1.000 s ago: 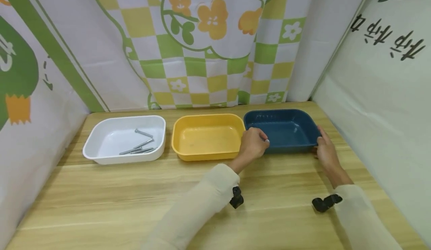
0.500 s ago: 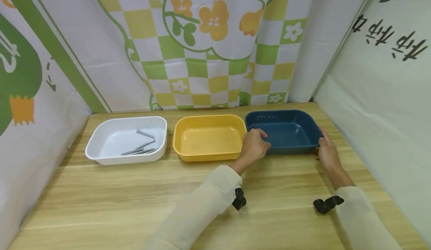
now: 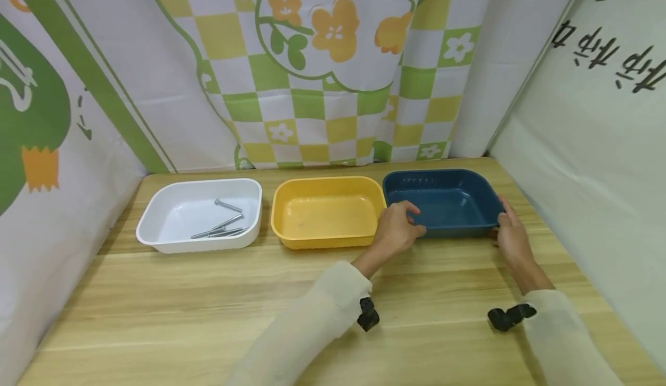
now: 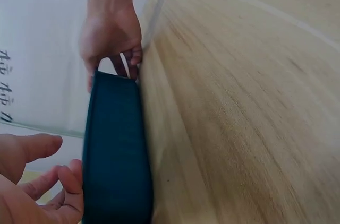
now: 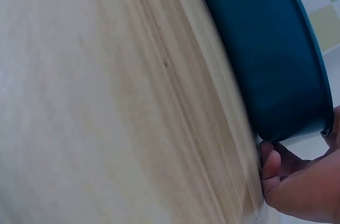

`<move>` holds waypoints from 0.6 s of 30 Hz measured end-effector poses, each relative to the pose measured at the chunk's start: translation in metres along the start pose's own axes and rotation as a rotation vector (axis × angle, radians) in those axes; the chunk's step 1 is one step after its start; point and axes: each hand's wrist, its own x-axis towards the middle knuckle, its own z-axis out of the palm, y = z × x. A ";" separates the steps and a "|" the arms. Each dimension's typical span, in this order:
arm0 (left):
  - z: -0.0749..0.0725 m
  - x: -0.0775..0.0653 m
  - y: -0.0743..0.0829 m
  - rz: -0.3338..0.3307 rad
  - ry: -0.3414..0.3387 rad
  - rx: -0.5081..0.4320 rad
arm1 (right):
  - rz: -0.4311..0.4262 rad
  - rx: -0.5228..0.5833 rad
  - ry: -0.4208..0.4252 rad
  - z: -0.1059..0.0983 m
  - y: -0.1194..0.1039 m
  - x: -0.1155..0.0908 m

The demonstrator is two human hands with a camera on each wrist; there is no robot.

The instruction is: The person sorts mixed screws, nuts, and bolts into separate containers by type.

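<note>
At the right of the row stands a dark blue plastic tray (image 3: 442, 231); no contents show in its visible inside. My right hand (image 3: 514, 240) grips its right end, fingers at the rim and low along the end wall, as the right wrist view also shows beside the tray wall (image 5: 265, 49). My left hand (image 3: 396, 227) is over the blue tray's front left corner. Its thumb and index finger are parted with nothing seen between them. In the left wrist view the fingers (image 4: 71, 181) of this hand are bent beside the tray's rim.
A yellow tray (image 3: 328, 241) stands in the middle, partly behind my left hand. At the left, a white tray (image 3: 171, 245) holds several metal bolts (image 3: 229, 206). All are on a wood-grain table (image 3: 208, 311), with printed cloth (image 3: 312, 108) behind and walls at both sides.
One second ago a small shiny thing showed at my left fingertips; now it is gone from sight and thumb and index finger are parted. My right hand keeps its hold on the blue tray.
</note>
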 end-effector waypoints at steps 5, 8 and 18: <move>-0.016 -0.016 -0.001 0.105 -0.078 -0.006 | -0.007 -0.031 -0.004 -0.001 0.000 0.000; -0.029 -0.027 -0.004 0.146 -0.138 -0.008 | 0.001 -0.053 -0.001 0.000 -0.001 -0.002; -0.066 -0.063 -0.024 0.101 -0.217 -0.085 | 0.014 0.008 0.000 0.002 0.001 -0.002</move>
